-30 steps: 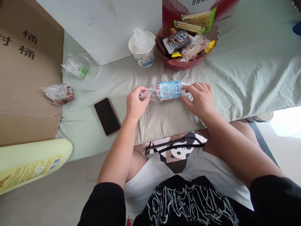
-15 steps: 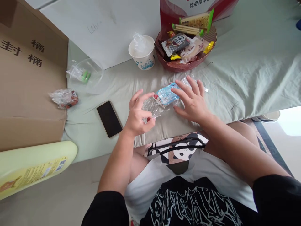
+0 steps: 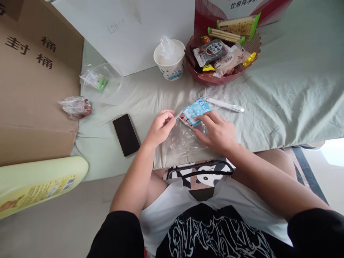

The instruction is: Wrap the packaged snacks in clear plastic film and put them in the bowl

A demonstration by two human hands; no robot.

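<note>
My left hand [image 3: 161, 127] is closed, its thumb and forefinger pinching the edge of a clear plastic wrapper [image 3: 180, 141] that lies crumpled on the cloth. Just right of those fingertips is a small blue and red printed packet [image 3: 197, 107]. My right hand [image 3: 217, 130] rests its fingertips on the packet's lower right side, with thumb and fingers apart; parts of the packet are covered by them. Behind the packet lies a slim white tool [image 3: 225, 105] of a kind I cannot make out.
A red bowl of wrapped snacks [image 3: 223, 79] and a paper cup [image 3: 170, 70] stand behind my hands. To the left are a phone [image 3: 126, 135], a clear plastic tub [image 3: 107, 95], a crumpled wrapped item [image 3: 77, 107] and a cardboard box [image 3: 34, 104].
My left hand has lowered its raised fingers and closed them on the wrapper's edge. My right hand has drawn back toward me, fingers less spread, uncovering the white tool. The view has shifted slightly.
</note>
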